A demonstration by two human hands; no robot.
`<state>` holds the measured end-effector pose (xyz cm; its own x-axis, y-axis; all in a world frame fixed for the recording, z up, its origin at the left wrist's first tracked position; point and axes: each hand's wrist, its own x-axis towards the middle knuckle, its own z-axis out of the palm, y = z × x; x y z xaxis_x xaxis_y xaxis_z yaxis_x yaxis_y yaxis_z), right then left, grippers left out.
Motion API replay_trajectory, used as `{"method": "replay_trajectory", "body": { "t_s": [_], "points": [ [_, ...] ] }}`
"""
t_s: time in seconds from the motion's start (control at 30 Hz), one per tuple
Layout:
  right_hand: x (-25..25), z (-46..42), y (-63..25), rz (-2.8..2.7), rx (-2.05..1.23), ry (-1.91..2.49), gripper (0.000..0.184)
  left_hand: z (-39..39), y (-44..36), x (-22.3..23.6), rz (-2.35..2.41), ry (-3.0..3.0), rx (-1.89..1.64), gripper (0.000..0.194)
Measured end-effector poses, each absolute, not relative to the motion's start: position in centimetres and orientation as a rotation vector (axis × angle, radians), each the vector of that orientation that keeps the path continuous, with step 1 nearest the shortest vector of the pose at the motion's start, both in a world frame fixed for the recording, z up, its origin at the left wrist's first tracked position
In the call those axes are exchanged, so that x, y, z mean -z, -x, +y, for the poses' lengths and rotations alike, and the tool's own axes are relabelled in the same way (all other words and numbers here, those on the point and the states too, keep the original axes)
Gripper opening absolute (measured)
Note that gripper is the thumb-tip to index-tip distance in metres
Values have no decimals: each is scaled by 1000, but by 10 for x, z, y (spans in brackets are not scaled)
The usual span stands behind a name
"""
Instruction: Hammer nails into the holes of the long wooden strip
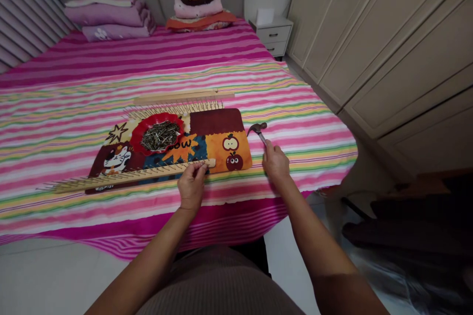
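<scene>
A claw hammer (260, 134) is gripped in my right hand (276, 161), its head just off the right edge of the patterned mat (216, 125). My left hand (192, 186) is closed in a pinch near the right end of a wooden strip (140, 176); a nail seems to be between the fingertips, though it is too small to be sure. Many nails stand up along that strip. Behind the fingers, a red scalloped bowl (137, 143) full of loose nails (160, 136) rests on the mat.
A second strip bristling with nails (177, 109) lies along the mat's far edge, with a bare wooden strip (185, 96) beyond it. Folded purple bedding (111, 17) and a pillow stack (197, 7) sit at the bed's far end. Wardrobe doors (369, 49) line the right side.
</scene>
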<state>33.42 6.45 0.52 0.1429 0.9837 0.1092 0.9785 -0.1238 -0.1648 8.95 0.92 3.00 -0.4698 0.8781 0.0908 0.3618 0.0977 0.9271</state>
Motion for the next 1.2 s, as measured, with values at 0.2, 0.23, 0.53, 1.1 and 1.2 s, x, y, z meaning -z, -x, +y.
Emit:
{"method": "replay_trajectory", "body": {
  "t_s": [0.2,0.23,0.53,1.1,1.2],
  "points": [
    [-7,63,-333,-1929,-42,2229,46,11,-90,-25,1884,-1289,-1353,24],
    [-7,63,-333,-1931,-39,2227,46,12,-91,-25,1893,-1309,-1355,23],
    [-19,57,-338,-1779,-312,1981,47,14,-95,-22,1935,-1589,-1377,16],
    [-89,-50,-256,-1448,-1256,1304,38,20,-90,-4,1948,-2154,-1155,27],
    [-89,-49,-256,-1554,-1188,1349,38,21,-90,-2,1947,-2164,-1161,27]
  ]
}}
